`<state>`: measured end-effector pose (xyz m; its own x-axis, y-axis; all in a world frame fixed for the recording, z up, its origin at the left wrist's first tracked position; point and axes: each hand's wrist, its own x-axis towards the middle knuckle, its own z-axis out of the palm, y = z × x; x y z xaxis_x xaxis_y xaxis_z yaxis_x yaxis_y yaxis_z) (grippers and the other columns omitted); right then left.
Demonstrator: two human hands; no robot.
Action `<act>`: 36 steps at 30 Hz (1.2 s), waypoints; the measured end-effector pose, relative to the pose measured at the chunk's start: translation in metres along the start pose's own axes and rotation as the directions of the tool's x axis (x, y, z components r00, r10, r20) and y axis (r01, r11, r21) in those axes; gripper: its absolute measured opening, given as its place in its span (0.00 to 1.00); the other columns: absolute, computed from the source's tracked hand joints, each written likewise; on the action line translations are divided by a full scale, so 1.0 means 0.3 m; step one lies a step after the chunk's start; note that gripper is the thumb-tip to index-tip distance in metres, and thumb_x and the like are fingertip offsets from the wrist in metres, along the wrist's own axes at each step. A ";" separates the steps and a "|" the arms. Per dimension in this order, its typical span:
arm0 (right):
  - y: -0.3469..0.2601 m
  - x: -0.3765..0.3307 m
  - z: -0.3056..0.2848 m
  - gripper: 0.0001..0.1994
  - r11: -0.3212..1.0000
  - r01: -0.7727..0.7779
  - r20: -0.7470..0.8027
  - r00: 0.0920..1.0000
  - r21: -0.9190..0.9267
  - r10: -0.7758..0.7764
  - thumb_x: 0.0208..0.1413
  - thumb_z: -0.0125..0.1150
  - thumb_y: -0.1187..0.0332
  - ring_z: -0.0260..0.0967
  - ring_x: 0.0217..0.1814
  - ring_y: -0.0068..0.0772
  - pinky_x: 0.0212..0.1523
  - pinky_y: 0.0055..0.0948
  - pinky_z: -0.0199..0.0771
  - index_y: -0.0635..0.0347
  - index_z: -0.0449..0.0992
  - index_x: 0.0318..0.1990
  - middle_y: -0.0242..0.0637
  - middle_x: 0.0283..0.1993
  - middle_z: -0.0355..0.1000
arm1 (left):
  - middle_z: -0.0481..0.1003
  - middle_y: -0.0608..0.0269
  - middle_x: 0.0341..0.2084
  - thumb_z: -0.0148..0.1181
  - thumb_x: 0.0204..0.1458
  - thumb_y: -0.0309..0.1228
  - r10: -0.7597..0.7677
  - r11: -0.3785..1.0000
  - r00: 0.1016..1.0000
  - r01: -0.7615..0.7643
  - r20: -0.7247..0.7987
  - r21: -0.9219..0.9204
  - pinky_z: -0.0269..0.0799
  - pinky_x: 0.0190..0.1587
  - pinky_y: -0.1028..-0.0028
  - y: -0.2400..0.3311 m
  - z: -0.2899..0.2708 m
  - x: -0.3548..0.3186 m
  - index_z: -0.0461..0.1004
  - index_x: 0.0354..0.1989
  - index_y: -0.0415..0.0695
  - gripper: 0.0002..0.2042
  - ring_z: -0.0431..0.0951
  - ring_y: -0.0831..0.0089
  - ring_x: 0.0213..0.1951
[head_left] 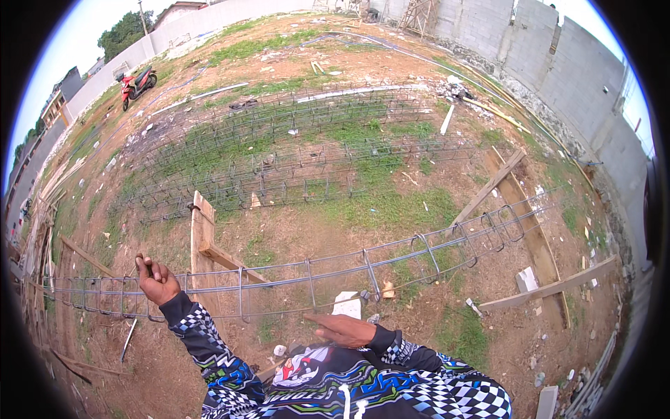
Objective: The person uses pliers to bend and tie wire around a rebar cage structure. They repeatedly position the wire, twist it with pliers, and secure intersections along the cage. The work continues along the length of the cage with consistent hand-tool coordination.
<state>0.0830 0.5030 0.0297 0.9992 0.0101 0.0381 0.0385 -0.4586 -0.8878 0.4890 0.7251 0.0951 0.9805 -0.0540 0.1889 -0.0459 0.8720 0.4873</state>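
A long cage of steel rebar runs across in front of me, its thin bars ringed by square stirrups. My left hand is raised at the cage's left part, with fingers curled into a pinch. A small dark tip shows at its fingertips, too small to name. Just below the middle of the cage is my right hand, its fingers stretched out flat and pointing left. Nothing shows in that hand. Whether it touches the lower bar I cannot tell.
Wooden supports, a left post and a right plank, stand at the cage. More rebar cages lie on the grass beyond. A white block sits below the bars. A red motorbike is far left; a grey block wall borders the right.
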 end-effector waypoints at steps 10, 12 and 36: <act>-0.113 0.107 0.154 0.21 0.933 0.143 -0.067 0.990 0.329 -0.128 0.69 0.44 0.60 0.73 0.36 0.39 0.42 0.38 0.70 0.54 0.65 0.66 0.50 0.42 0.74 | 0.71 0.67 0.28 0.48 0.66 0.33 0.063 0.996 0.998 -0.061 0.032 -0.061 0.47 0.12 0.82 0.163 -0.042 0.140 0.71 0.48 0.39 0.11 0.55 0.85 0.13; -0.118 0.120 0.180 0.23 0.907 0.245 -0.123 0.969 0.342 -0.215 0.69 0.45 0.59 0.75 0.42 0.38 0.46 0.36 0.71 0.55 0.64 0.67 0.50 0.57 0.72 | 0.71 0.67 0.29 0.47 0.67 0.33 0.052 0.997 0.998 -0.051 0.031 -0.056 0.47 0.12 0.81 0.161 -0.056 0.181 0.70 0.49 0.39 0.11 0.54 0.85 0.13; -0.202 0.441 -0.002 0.17 0.870 -0.035 -0.180 0.973 0.491 0.141 0.66 0.54 0.56 0.63 0.29 0.16 0.30 0.21 0.64 0.63 0.74 0.32 0.26 0.27 0.69 | 0.79 0.56 0.29 0.64 0.56 0.30 -0.647 0.744 0.454 0.554 0.612 0.374 0.77 0.38 0.66 -0.135 0.184 -0.327 0.78 0.41 0.37 0.10 0.81 0.64 0.33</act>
<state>0.2130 0.5316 0.0887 0.9766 -0.2148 -0.0057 0.0022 0.0367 -0.9993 0.3841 0.6682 0.1038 0.3582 -0.8866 0.2927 0.4377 0.4364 0.7861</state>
